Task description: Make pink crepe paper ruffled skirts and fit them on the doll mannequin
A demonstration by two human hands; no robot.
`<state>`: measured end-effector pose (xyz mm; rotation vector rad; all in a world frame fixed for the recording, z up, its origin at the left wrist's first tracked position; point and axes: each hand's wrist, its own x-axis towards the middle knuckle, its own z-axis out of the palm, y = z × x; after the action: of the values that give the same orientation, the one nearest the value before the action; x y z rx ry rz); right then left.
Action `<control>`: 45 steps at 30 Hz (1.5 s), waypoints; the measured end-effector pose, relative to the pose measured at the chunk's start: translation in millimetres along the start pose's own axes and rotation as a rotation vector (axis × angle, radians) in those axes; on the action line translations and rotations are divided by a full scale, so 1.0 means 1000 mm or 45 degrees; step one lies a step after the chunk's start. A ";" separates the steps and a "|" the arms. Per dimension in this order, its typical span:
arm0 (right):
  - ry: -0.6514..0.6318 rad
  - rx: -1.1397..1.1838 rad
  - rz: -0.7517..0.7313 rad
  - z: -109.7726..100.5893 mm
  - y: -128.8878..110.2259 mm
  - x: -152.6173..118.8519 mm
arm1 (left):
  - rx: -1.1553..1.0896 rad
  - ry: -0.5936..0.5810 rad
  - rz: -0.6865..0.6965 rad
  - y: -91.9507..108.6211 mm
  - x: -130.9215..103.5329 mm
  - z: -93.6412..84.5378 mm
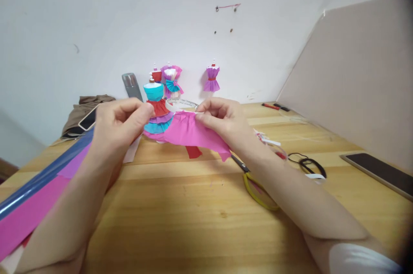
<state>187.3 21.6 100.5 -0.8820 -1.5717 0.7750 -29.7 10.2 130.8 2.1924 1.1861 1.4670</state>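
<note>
My right hand (221, 117) pinches the top edge of a pink crepe paper piece (190, 132), which is gathered along that edge and hangs above the table. My left hand (124, 121) is closed in a pinch to the left of it; whatever lies between the fingertips is too small to make out. A pale curled strip (180, 103) with printed marks loops up just behind the paper's top edge. Behind and between my hands stands a small dress form (154, 92) in turquoise, red and purple paper tiers, partly covered by the pink paper.
Yellow-handled scissors (258, 192) lie under my right forearm. Small dressed forms, one in purple (212, 78), stand by the wall near a grey bottle (131, 87). Coloured paper (38, 209) lies at left; a phone (380, 173), black cord (309, 166) and pens (274, 106) at right.
</note>
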 end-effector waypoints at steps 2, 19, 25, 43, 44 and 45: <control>-0.070 -0.093 -0.057 0.003 0.002 -0.002 | 0.184 0.131 0.261 0.000 -0.001 -0.001; -0.318 -0.463 -0.328 0.007 0.005 -0.010 | 0.556 -0.231 0.685 -0.015 -0.006 0.033; -0.290 -0.645 -0.475 0.009 0.007 -0.018 | 1.125 0.186 1.010 -0.008 -0.021 0.046; -0.141 -0.526 -0.194 0.008 -0.012 -0.021 | 0.822 0.050 0.682 -0.012 -0.013 0.036; -0.144 -0.531 -0.199 0.007 -0.012 -0.019 | 0.731 -0.038 0.626 -0.011 -0.011 0.031; -0.164 -0.533 -0.200 0.005 -0.012 -0.017 | 0.638 -0.135 0.561 -0.010 -0.009 0.027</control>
<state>182.3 0.4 101.7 -1.0056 -1.9330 0.4006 -12.8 15.8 106.9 2.9861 1.1845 1.2676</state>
